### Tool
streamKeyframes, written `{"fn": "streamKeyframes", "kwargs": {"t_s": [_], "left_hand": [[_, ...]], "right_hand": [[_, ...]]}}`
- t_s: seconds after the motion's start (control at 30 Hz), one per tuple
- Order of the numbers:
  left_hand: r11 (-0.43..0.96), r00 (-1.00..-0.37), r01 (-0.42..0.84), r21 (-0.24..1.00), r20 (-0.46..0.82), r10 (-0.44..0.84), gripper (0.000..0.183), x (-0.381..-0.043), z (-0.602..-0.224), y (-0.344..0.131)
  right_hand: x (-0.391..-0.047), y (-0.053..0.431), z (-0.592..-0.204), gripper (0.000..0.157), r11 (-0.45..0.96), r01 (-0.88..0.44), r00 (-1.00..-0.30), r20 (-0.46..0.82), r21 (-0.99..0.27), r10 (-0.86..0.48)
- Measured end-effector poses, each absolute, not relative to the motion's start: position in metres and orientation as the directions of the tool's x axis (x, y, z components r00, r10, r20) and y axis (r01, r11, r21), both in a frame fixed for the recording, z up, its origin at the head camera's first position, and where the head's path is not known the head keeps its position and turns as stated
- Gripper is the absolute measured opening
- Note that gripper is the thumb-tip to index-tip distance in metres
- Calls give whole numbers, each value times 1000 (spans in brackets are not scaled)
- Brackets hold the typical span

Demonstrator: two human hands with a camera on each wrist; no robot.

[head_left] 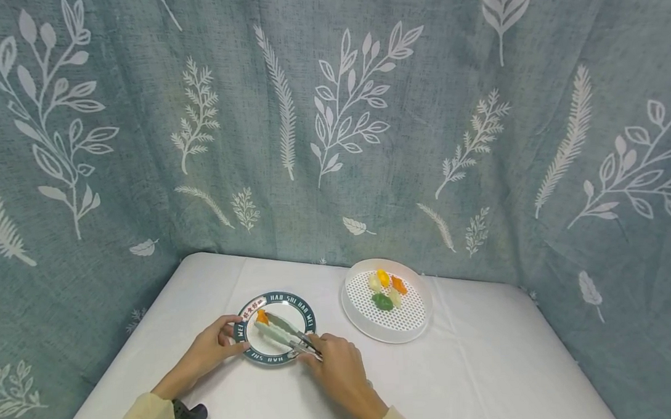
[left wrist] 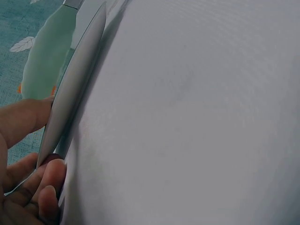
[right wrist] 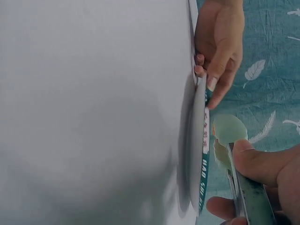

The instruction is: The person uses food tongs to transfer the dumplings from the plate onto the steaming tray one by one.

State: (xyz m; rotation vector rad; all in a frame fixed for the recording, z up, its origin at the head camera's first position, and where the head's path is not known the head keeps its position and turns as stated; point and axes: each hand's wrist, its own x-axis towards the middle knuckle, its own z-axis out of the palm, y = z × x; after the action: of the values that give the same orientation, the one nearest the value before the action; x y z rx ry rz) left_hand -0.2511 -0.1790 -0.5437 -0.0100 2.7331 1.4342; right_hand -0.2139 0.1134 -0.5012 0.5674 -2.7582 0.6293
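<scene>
At the left side of a plate (head_left: 274, 359) with a teal, lettered rim, my left hand (head_left: 209, 346) grips the edge. In the left wrist view the thumb lies over the rim and the fingers curl beneath it. My right hand (head_left: 341, 366) holds metal tongs (head_left: 279, 333) with pale green tips, thumb pressed on one arm in the right wrist view. The tong tips reach over the plate to a small orange piece (head_left: 261, 317) at its upper left. Some orange shows at the tips (right wrist: 229, 129) in the right wrist view.
Right of the plate stands a round white tray (head_left: 357, 323) with a perforated base. It holds a yellow piece (head_left: 383, 277), an orange piece (head_left: 398, 285), a green piece (head_left: 382, 301) and pale pieces (head_left: 394, 297). Patterned blue-green cloth (head_left: 314, 222) surrounds the white table (head_left: 463, 365).
</scene>
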Motion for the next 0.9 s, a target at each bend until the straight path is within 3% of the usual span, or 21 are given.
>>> {"fn": "streamKeyframes", "kwargs": {"t_s": [0.33,0.9], "left_hand": [[573,-998,-32,819,-58,26,76,-250,-543,-180],[563,-998,-24,826,-48,29,75,-248,-542,-179]], "right_hand": [[-217,143,-487,46,864,-352,-919,307,-360,-247],[-222,199,-473,44,906,-282,-898,420,-317,-133]]}}
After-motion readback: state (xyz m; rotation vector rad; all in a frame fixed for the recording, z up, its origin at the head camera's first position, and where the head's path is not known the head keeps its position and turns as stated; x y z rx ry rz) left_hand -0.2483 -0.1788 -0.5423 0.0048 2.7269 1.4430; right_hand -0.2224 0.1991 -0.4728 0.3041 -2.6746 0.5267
